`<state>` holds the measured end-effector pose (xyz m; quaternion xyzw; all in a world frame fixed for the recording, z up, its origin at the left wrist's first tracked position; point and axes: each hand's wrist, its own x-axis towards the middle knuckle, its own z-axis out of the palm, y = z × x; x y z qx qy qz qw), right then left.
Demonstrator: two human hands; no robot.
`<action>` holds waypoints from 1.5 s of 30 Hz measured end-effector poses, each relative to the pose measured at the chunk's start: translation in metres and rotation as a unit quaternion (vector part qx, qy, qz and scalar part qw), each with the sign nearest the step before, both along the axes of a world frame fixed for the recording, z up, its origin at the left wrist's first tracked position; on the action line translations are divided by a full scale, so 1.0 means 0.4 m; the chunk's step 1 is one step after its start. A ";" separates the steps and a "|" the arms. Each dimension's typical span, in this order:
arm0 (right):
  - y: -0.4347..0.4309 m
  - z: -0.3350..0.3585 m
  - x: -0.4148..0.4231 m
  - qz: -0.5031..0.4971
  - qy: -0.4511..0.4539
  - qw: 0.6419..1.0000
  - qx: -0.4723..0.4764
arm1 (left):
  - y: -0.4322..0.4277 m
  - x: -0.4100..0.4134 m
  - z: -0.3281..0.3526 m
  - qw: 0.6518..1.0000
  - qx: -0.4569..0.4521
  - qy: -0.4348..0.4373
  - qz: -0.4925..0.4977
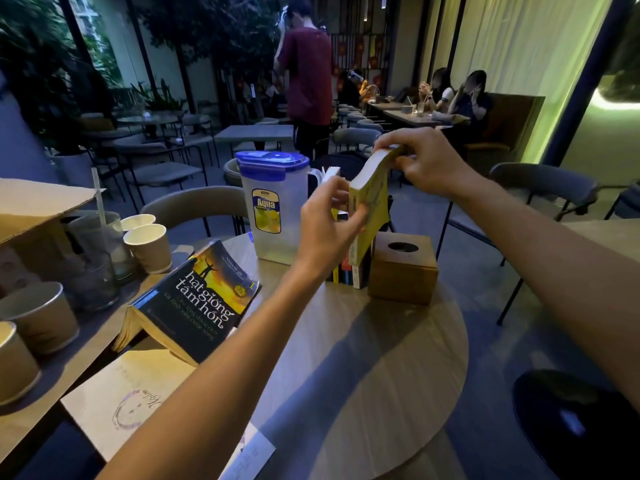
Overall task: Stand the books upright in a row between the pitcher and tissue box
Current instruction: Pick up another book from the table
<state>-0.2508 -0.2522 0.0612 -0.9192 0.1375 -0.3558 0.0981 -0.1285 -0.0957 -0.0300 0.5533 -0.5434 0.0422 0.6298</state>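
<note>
R hand [429,164] fingers pinch top edge of yellow book [370,202]; L hand [329,226] fingers wrap its near edge lower down, closed on it. Book's long axis near vertical, top tilted away toward R hand, bottom going into the gap. Just below fingers: a few books [346,271] already upright in the row, touching tissue box [403,268] on R side; pitcher [273,206] just L of L hand. Progress est: mostly done. Left: seat yellow one, then the dark book [197,299] lying flat, well L and nearer the wearer on table [363,358].

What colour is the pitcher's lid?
Blue, on the clear pitcher; its lid shows best in the head view.
</note>
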 end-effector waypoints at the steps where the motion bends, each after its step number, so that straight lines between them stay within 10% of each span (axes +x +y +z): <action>1: -0.003 -0.008 0.004 0.009 -0.003 1.000 0.009 | -0.006 -0.007 -0.011 1.000 -0.004 -0.002 0.012; 45: -0.122 -0.250 0.106 -0.089 0.036 0.965 0.245 | -0.111 0.039 -0.209 0.974 0.215 -0.038 0.056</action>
